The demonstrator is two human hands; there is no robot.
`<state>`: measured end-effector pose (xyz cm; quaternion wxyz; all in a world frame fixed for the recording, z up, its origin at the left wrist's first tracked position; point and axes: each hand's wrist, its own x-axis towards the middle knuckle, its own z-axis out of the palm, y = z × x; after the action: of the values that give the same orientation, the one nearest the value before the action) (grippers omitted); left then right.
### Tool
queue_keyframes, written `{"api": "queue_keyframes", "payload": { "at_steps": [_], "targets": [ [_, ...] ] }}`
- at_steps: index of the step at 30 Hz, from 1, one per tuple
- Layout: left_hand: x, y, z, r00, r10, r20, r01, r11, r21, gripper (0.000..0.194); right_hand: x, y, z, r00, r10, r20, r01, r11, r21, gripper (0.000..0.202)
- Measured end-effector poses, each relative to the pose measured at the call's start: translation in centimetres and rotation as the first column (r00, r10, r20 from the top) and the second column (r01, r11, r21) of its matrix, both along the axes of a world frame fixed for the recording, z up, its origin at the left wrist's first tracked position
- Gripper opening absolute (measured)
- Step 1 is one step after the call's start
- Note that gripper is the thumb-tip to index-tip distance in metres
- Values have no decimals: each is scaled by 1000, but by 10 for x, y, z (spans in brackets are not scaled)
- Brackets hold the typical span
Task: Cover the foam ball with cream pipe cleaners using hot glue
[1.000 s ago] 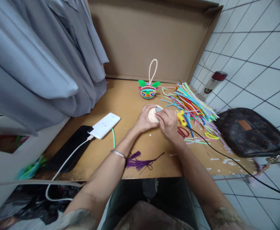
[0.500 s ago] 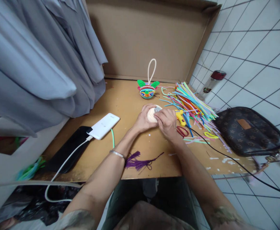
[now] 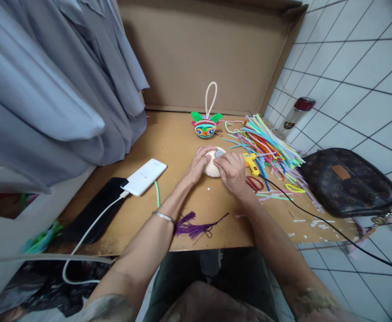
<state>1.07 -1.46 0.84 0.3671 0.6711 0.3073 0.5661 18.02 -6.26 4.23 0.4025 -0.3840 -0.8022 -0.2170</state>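
A cream-coloured round piece (image 3: 211,167) with a grey patch on its upper right is between my hands, over the middle of the table. My left hand (image 3: 198,166) curls around its left side. Bent fingers of my right hand (image 3: 232,171) press at its right edge, covering part of it; whether they pinch anything else is hidden. Just right of that hand are a yellow glue gun (image 3: 251,164) and red-handled scissors (image 3: 254,184). Behind my hands stands a colourful animal-head ornament (image 3: 205,127) with green ears and a white loop. A purple tassel (image 3: 196,228) lies nearer my body.
A pile of coloured pipe cleaners (image 3: 270,143) spreads at the right. Beyond it are a brown patterned bag (image 3: 347,183) and a red-capped bottle (image 3: 296,117). A white power bank (image 3: 147,176) with a cable lies left on a black case (image 3: 95,212). Cardboard (image 3: 206,53) closes the back.
The round piece has tilted and sits slightly lower, showing more of its pale face. My left fingers have straightened a little along its side. My right hand stays at its edge.
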Motion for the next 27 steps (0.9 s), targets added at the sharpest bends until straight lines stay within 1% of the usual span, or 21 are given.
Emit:
{"api": "queue_keyframes", "payload": {
  "at_steps": [3,6,11,15,20,27],
  "targets": [
    [4,-2,1,999,31,43,-29,999,-34,39,-1,-1,1,999,-22,32,21,999,25,30],
    [6,-4,3,996,53,78,-48,996,-69,36,-1,-1,1,998,-36,53,32,998,60,32],
    [7,-5,4,991,65,115,-52,992,-117,33,-2,-2,1,999,-1,38,-2,998,63,30],
    [7,-5,5,988,68,136,-52,991,-123,34,-2,-2,1,999,9,38,-10,1000,12,28],
    [6,-6,6,989,81,121,-66,991,-120,31,-3,-2,1,999,11,36,-13,999,35,29],
    [6,-7,7,989,74,126,-59,991,-121,30,-2,-2,1,999,13,46,-14,1000,19,28]
  ]
}}
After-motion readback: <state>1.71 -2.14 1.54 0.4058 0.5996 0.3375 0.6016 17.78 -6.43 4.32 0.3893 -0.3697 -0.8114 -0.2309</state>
